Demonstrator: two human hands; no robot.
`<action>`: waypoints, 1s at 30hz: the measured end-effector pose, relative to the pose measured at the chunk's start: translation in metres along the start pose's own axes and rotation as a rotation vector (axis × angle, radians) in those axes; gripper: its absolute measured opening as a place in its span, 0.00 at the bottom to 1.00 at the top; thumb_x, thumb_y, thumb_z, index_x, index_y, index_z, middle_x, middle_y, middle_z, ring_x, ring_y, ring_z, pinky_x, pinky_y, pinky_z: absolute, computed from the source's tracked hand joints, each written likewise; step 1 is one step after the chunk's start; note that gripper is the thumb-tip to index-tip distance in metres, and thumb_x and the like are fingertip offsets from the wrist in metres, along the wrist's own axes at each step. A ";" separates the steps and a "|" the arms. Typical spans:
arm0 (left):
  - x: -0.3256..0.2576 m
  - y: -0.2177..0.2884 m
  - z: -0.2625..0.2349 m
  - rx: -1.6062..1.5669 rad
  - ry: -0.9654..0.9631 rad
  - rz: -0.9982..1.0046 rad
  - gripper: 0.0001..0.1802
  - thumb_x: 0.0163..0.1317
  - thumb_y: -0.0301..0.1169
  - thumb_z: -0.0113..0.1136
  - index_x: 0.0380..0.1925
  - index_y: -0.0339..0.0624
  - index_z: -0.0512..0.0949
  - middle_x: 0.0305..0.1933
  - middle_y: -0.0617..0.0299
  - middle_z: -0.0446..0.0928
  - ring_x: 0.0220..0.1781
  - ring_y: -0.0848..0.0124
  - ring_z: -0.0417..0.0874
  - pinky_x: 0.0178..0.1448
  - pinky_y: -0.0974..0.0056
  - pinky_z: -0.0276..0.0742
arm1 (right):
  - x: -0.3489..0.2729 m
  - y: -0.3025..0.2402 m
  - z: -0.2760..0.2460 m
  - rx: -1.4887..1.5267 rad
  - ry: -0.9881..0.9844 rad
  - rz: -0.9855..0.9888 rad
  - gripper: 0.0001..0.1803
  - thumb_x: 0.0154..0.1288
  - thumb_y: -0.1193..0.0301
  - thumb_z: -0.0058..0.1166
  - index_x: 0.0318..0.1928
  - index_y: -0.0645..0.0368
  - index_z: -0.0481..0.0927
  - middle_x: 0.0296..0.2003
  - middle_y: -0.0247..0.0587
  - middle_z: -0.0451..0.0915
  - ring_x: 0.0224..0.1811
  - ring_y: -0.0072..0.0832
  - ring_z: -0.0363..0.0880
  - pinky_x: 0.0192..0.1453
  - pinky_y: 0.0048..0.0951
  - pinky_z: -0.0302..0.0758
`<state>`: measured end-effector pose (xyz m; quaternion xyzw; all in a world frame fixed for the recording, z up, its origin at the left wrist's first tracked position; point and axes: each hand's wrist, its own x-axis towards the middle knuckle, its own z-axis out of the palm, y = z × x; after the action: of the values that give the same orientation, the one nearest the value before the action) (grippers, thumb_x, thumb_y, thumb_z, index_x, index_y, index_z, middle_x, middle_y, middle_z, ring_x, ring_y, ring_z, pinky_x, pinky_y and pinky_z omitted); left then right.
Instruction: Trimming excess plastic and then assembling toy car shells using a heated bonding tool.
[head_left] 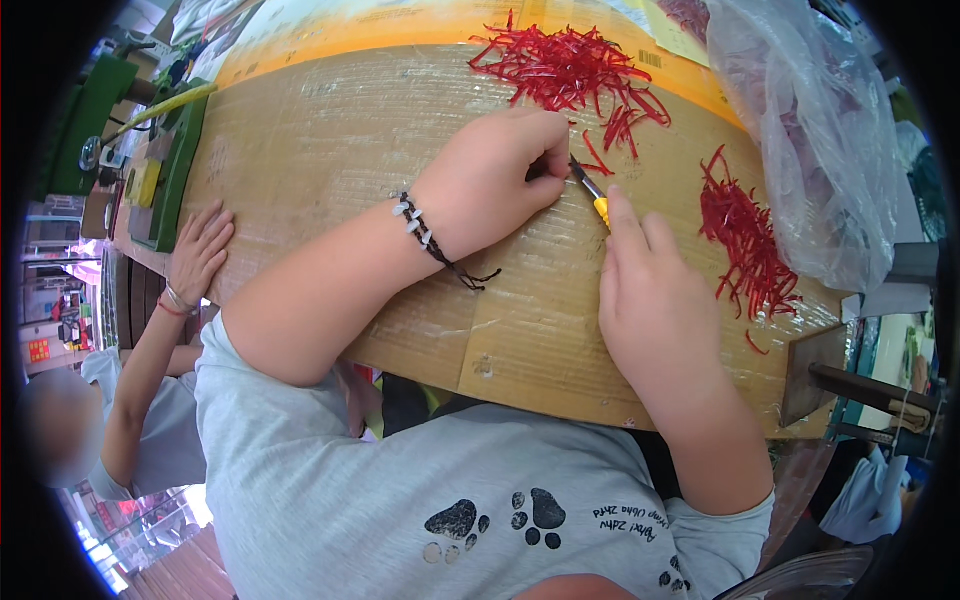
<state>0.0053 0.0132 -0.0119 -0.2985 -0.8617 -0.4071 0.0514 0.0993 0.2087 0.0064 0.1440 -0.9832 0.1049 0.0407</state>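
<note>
Bright, diffuse light, thin glare streaks across the tabletop (310, 150), fisheye bending toward dark corners.

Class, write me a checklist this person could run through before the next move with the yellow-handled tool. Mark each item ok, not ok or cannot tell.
1. Right hand gripping the yellow-handled tool: ok.
2. Left hand well clear of the tool's tip: not ok, the tip appears very close to its fingers.
3. Something held in the left fingertips: cannot tell, the hand hides it.
4. Two piles of red strips separate: ok, the far pile lies beyond the left hand, the right-hand pile beside the clear plastic bag.
5. Co-worker's hand away from the tool: ok, it is at the table's left side.
</note>
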 end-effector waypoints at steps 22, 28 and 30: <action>0.027 -0.042 0.033 -0.017 -0.039 0.337 0.06 0.49 0.29 0.70 0.26 0.45 0.81 0.32 0.55 0.81 0.40 0.54 0.83 0.44 0.52 0.78 | 0.007 0.049 0.036 0.055 0.089 -0.111 0.25 0.79 0.72 0.44 0.73 0.57 0.67 0.46 0.61 0.79 0.47 0.59 0.80 0.46 0.52 0.76; 0.026 -0.052 0.028 0.011 -0.004 0.535 0.06 0.52 0.28 0.70 0.25 0.46 0.79 0.32 0.55 0.79 0.40 0.54 0.81 0.42 0.52 0.76 | 0.011 0.046 0.035 0.016 0.088 -0.155 0.25 0.79 0.72 0.42 0.73 0.58 0.65 0.49 0.60 0.79 0.48 0.59 0.80 0.48 0.52 0.77; 0.033 -0.048 0.030 0.009 0.016 0.636 0.07 0.52 0.27 0.69 0.24 0.45 0.78 0.32 0.55 0.78 0.39 0.52 0.81 0.41 0.51 0.76 | 0.011 0.051 0.036 0.019 0.109 -0.175 0.25 0.79 0.71 0.42 0.73 0.59 0.65 0.51 0.61 0.79 0.49 0.60 0.80 0.49 0.52 0.77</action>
<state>-0.0442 0.0271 -0.0529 -0.5495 -0.7266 -0.3690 0.1843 0.0721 0.2457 -0.0374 0.2236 -0.9621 0.1178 0.1019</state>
